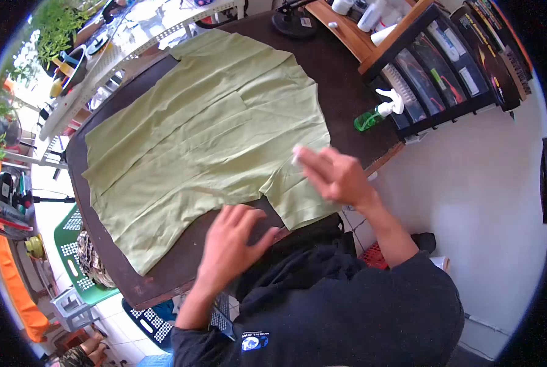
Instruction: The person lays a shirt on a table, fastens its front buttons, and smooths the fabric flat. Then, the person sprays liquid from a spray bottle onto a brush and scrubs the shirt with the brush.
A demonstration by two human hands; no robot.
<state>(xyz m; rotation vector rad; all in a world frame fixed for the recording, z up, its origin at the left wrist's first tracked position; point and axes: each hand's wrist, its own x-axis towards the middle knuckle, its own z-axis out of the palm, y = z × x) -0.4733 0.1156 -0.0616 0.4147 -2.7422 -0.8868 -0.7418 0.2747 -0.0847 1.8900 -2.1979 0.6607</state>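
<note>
A light green short-sleeved shirt (206, 134) lies spread over the dark table (340, 67), with some creases. Over its right sleeve, my right hand (337, 174) is closed, slightly blurred, around something I cannot make out; a small white bit shows at its fingertips. My left hand (233, 241) is at the near edge of the shirt, fingers apart and holding nothing. Whether its fingertips touch the cloth is unclear.
A green spray bottle (371, 116) with a white nozzle stands at the table's right, beside a black drawer unit (432, 73). A dark round base (295, 24) is at the back. Green (71, 263) and dark baskets sit on the floor at left.
</note>
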